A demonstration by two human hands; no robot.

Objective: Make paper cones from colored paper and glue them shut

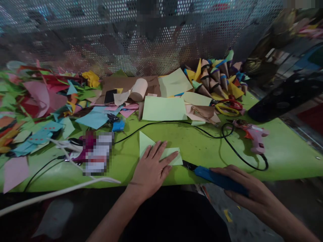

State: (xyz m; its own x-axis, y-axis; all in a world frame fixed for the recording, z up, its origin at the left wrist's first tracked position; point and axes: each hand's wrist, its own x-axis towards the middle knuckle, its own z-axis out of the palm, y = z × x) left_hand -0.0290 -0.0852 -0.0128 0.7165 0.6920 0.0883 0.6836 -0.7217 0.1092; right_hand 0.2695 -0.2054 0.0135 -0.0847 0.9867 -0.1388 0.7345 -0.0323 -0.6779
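My left hand (151, 168) lies flat with fingers spread, pressing a folded sheet of pale green paper (144, 144) onto the green tabletop. Part of the sheet is hidden beneath the palm and fingers. In my right hand (244, 188) is a blue utility knife (219, 179), the fingers wrapped round its handle. Its dark blade end points left and meets, or comes very close to, the paper's right corner. Just beyond my left hand rests a flat pale green sheet (165, 108).
A pink glue gun (256, 136) lies right, its black cord looping across the green table (285, 151). Coloured paper scraps (37, 97) heap at the left. Paper cones (214, 79) stand at the back right, near a dark bottle (285, 95). Purple-handled scissors (87, 148) lie left.
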